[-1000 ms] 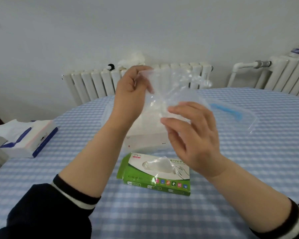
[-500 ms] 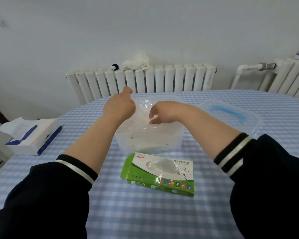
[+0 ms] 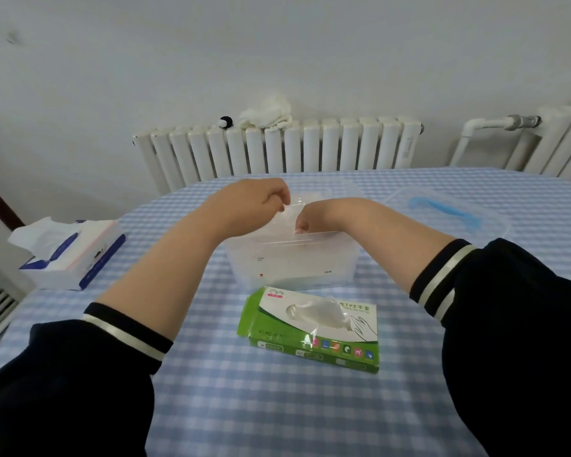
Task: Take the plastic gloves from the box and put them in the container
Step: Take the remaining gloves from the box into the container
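A clear plastic container (image 3: 290, 265) stands in the middle of the table. Both hands reach into its open top. My left hand (image 3: 254, 201) has its fingers curled down and pinches a thin clear plastic glove (image 3: 292, 214) at the container's mouth. My right hand (image 3: 314, 217) bends down inside the rim, its fingertips on the same glove; most of its fingers are hidden. A green and white glove box (image 3: 314, 328) lies flat in front of the container, with another glove poking from its opening.
The container's clear lid with a blue handle (image 3: 449, 212) lies to the right. A tissue pack (image 3: 70, 252) sits at the left table edge. White radiators (image 3: 277, 150) line the wall behind the blue checked table (image 3: 277, 407).
Both hands came down from chest height with the glove into the container's mouth. Since half a second ago they have sunk slightly deeper.
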Demonstrator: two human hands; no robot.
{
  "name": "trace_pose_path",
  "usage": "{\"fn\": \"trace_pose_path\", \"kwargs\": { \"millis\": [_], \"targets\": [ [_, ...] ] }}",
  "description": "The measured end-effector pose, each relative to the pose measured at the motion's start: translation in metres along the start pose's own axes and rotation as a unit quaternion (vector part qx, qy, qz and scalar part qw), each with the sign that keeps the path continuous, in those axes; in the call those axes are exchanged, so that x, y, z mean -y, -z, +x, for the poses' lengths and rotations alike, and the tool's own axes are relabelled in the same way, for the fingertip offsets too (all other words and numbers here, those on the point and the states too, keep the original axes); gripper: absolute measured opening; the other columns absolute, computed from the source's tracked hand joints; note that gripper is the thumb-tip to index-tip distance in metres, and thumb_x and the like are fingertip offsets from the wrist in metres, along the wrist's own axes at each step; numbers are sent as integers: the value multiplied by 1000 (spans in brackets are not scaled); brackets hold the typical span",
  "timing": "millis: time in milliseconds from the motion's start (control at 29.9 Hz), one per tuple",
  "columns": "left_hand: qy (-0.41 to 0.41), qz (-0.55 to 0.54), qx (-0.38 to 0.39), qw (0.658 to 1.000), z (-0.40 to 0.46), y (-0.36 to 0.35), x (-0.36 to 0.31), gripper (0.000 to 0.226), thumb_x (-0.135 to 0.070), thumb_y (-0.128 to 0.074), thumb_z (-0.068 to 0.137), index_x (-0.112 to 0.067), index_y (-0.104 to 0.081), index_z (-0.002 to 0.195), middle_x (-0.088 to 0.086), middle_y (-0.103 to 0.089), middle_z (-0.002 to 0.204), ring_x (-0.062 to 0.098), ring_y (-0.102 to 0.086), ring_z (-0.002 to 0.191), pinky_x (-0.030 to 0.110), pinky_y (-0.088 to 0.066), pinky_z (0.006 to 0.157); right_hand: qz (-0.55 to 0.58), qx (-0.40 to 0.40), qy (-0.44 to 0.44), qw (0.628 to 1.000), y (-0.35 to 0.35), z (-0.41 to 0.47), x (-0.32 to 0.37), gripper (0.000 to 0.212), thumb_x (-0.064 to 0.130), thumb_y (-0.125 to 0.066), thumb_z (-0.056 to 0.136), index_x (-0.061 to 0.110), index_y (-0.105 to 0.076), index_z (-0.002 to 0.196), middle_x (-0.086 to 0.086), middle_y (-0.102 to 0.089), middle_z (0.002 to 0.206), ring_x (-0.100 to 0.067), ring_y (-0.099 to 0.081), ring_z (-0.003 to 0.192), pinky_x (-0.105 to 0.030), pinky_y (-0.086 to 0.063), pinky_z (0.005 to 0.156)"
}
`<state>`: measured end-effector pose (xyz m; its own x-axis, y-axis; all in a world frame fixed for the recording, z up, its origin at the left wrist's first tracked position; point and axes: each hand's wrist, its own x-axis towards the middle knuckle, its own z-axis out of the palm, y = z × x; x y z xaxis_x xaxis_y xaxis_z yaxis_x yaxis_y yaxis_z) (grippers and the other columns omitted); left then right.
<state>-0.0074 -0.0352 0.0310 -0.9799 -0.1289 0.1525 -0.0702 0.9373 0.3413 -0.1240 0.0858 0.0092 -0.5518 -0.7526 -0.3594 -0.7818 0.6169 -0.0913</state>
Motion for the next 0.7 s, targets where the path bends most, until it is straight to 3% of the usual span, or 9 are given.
{"fn": "trace_pose_path", "kwargs": {
  "millis": [67, 167, 234, 301, 401, 501, 568, 635, 701],
  "targets": [
    [49, 80, 67, 993, 3, -4, 6, 39, -36, -23, 102, -19, -58, 109, -5, -65, 106, 18, -59, 99, 36, -45, 89, 8, 1, -4, 1000, 0, -3, -1, 26, 16, -44, 98, 19, -46, 72, 5, -41, 74, -12, -34, 64, -22, -29, 61],
    [89, 165, 90, 978, 5, -12, 15, 56, -45, -12, 103, -17, -59, 114, 0, -67, 109, 23, -57, 103, 36, -38, 93, 35, 7, -2, 999, 1, -13, -5, 13, 28, -54, 96, 23, -65, 101, 9, -58, 95, -13, -55, 88, -25, -39, 76],
    [85, 193, 97, 973, 6, -16, 15, 59, -46, -9, 104, -19, -60, 117, -1, -67, 111, 22, -57, 104, 38, -34, 98, 50, -2, -4, 999, 2, -19, -7, 29, 42, -54, 95, 21, -66, 112, 7, -62, 106, -15, -58, 98, -27, -41, 82],
    [93, 210, 114, 967, 8, -16, 14, 59, -46, -9, 104, -21, -58, 124, -1, -66, 119, 22, -56, 111, 39, -33, 102, 51, -20, 8, 998, 3, -21, -8, 39, 52, -48, 95, 18, -65, 104, 7, -60, 98, -16, -56, 93, -26, -39, 79],
    [120, 222, 133, 958, 10, -14, 11, 58, -46, -11, 104, -22, -54, 135, 2, -59, 133, 25, -51, 123, 40, -30, 107, 63, -71, 20, 995, 6, -26, -8, 45, 53, -42, 98, 17, -51, 73, 5, -50, 76, -15, -47, 71, -26, -34, 64],
    [116, 225, 134, 958, 10, -12, 10, 56, -44, -15, 105, -21, -57, 131, 4, -56, 135, 26, -48, 125, 40, -30, 106, 111, -139, 30, 984, 10, -35, -13, 43, 44, -42, 100, 10, -65, 89, -3, -63, 93, -20, -59, 85, -30, -42, 76],
    [105, 229, 132, 959, 12, -12, 12, 54, -42, -15, 105, -20, -60, 127, 4, -57, 134, 26, -45, 125, 39, -31, 104, 144, -201, 37, 968, 10, -42, -19, 36, 35, -44, 101, 11, -69, 107, 1, -65, 113, -18, -60, 103, -29, -41, 86],
    [99, 231, 131, 959, 13, -13, 15, 53, -40, -16, 105, -19, -61, 124, 4, -58, 131, 26, -44, 124, 40, -31, 103, 187, -293, 52, 936, 6, -50, -24, 31, 32, -46, 101, 14, -70, 108, 7, -66, 113, -10, -59, 102, -24, -40, 86],
    [87, 225, 109, 964, 13, -13, 19, 52, -39, -20, 105, -15, -66, 114, 5, -63, 119, 24, -50, 114, 39, -36, 99, 272, -415, 68, 865, -1, -61, -27, 22, 31, -51, 99, 19, -70, 103, 13, -68, 103, 0, -58, 93, -14, -41, 83]
  ]
}}
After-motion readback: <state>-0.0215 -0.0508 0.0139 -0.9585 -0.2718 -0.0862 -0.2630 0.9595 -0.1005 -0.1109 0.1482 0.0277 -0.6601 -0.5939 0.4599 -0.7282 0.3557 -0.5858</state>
